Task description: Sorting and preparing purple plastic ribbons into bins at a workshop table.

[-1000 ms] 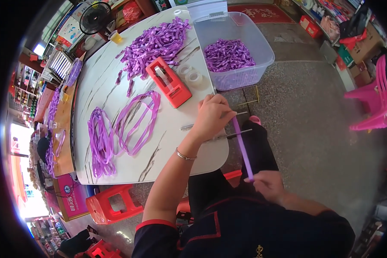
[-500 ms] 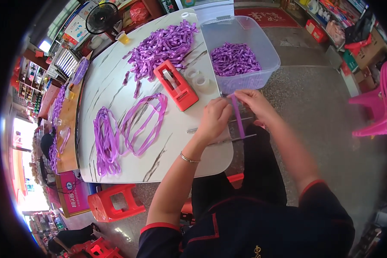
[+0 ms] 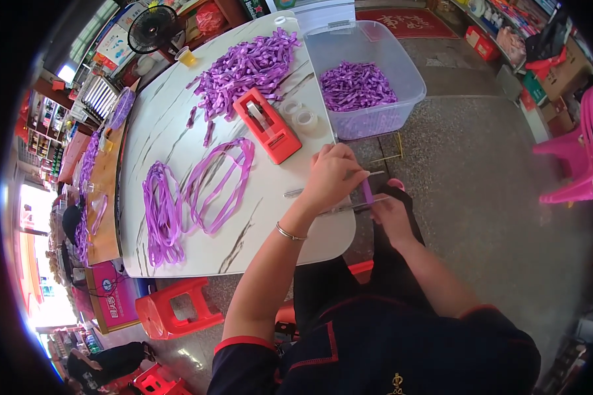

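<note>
A short length of purple ribbon (image 3: 367,191) runs between two thin metal rods (image 3: 375,173) that jut out past the table's right edge. My left hand (image 3: 336,174), palm down, pinches its upper end at the farther rod. Below it, my right hand (image 3: 393,218) has its fingers closed at the ribbon's lower end by the nearer rod; the fingertips are partly hidden. On the tabletop beyond my left hand stands a red tape dispenser (image 3: 268,125), with rolls of clear tape (image 3: 305,119) beside it. Loops of uncut purple ribbon (image 3: 161,214) lie farther left.
A heap of folded purple ribbon pieces (image 3: 250,69) covers the table's far part. To its right, a clear plastic bin (image 3: 402,105) holds more. A cup of yellow drink (image 3: 186,58) and a fan (image 3: 155,29) are far left. Red stools (image 3: 178,309) stand below the table.
My right hand has come down and toward me, from the far rod to the near one. My left hand has shifted slightly right. Less of the ribbon shows between them.
</note>
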{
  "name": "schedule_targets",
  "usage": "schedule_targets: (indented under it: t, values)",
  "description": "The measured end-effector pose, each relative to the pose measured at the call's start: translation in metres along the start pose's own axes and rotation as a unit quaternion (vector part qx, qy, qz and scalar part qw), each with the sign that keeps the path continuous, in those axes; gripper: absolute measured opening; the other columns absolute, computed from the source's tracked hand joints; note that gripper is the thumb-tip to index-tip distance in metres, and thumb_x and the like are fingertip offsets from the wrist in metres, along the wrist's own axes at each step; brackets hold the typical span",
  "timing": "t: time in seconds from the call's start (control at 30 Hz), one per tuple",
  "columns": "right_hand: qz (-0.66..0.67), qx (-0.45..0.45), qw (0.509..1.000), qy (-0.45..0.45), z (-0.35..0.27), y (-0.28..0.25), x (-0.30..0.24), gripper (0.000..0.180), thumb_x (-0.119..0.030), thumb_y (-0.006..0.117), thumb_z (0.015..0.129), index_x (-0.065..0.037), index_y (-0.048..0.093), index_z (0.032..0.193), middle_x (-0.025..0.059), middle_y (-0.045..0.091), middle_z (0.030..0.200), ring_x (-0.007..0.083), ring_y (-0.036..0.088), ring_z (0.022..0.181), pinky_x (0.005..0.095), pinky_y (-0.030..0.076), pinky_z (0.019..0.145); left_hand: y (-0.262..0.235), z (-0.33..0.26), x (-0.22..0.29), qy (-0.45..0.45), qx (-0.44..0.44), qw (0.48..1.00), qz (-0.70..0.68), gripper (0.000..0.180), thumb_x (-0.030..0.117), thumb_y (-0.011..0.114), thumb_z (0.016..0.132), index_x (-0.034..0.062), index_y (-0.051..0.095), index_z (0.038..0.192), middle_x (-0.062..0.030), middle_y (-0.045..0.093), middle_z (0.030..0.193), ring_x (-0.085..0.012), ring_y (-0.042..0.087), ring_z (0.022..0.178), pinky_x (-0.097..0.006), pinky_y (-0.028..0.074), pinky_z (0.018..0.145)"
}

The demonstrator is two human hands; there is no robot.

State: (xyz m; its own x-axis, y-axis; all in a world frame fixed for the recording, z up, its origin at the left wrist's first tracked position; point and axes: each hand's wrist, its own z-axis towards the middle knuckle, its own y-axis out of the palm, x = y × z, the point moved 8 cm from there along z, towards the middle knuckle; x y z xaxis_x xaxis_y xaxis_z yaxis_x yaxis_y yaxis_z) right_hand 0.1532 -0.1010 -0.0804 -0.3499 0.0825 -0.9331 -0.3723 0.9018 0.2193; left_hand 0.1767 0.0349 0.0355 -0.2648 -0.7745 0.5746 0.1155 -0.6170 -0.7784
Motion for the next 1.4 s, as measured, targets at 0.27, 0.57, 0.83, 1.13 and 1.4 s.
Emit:
schedule_targets:
  t: [0.27, 0.57, 0.83, 1.13, 1.4]
  values:
    - [0.099, 0.039, 0.994, -0.032, -0.006, 0.007, 0.005, 0.011, -0.016, 0.059, 0.084, -0.005, 0.058, 0.082, 0.0017, 0.060, 0.075, 0.0065, 0.055, 0.067, 0.0190, 0.041, 0.058, 0.008, 0.003, -0.005, -0.006, -0.031, 0.999, 0.023, 0.015, 0.024, 0.064, 0.074, 0.0095, 0.067, 0.077, -0.0014, 0.054, 0.091, -0.0228, 0.047, 0.092, -0.039, 0.033, 0.082]
    - [0.169, 0.027, 0.985, -0.037, -0.007, 0.006, 0.008, 0.009, -0.012, 0.059, 0.084, -0.004, 0.058, 0.079, 0.0032, 0.060, 0.078, 0.0104, 0.058, 0.072, 0.0215, 0.046, 0.065, 0.011, 0.004, -0.006, -0.011, -0.048, 0.999, 0.020, 0.013, 0.022, 0.064, 0.075, 0.0095, 0.066, 0.075, -0.0004, 0.055, 0.091, -0.0214, 0.047, 0.093, -0.038, 0.031, 0.084]
    - [0.208, 0.044, 0.976, -0.051, -0.009, 0.008, 0.006, 0.007, -0.010, 0.060, 0.082, -0.004, 0.059, 0.079, 0.0030, 0.060, 0.075, 0.0075, 0.055, 0.066, 0.0193, 0.045, 0.062, 0.012, 0.005, -0.007, -0.019, -0.062, 0.998, 0.021, 0.014, 0.024, 0.063, 0.075, 0.0105, 0.066, 0.075, 0.0002, 0.054, 0.091, -0.0207, 0.047, 0.094, -0.038, 0.030, 0.084]
    - [0.209, 0.039, 0.975, -0.060, -0.009, 0.006, 0.003, 0.008, -0.010, 0.060, 0.083, -0.004, 0.057, 0.079, 0.0031, 0.060, 0.079, 0.0088, 0.058, 0.070, 0.0203, 0.047, 0.065, 0.011, 0.004, -0.007, -0.020, -0.056, 0.998, 0.020, 0.015, 0.024, 0.062, 0.076, 0.0103, 0.066, 0.076, 0.0001, 0.054, 0.092, -0.0206, 0.047, 0.093, -0.039, 0.030, 0.084]
    - [0.172, 0.034, 0.984, -0.013, -0.010, 0.006, 0.003, 0.011, -0.012, 0.062, 0.081, -0.003, 0.059, 0.087, 0.0030, 0.062, 0.077, 0.0087, 0.059, 0.069, 0.0195, 0.047, 0.063, 0.012, 0.005, -0.007, -0.025, -0.063, 0.998, 0.018, 0.015, 0.025, 0.062, 0.076, 0.0102, 0.066, 0.076, 0.0001, 0.054, 0.093, -0.0205, 0.047, 0.095, -0.039, 0.030, 0.085]
